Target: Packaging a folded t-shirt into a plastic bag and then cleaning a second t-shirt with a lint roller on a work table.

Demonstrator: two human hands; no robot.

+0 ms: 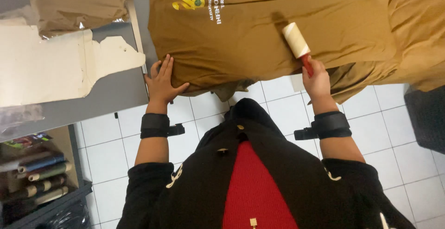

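The right hand (318,81) is clenched round the red handle of a lint roller (296,41), whose pale roll lies on the brown T-shirt (259,29), while the left hand (162,83), released and flat with fingers spread, presses the shirt's near left edge against the worktop (111,92). The shirt lies spread across the worktop with its printed emblem at the far left, more brown cloth (417,34) bunched at the right and torn cardboard (51,66) at the left over white floor tiles (394,127). The step in hand looks like rolling lint off the shirt front, and the next stroke would call for steady downward pressure while the flat hand keeps the fabric taut.
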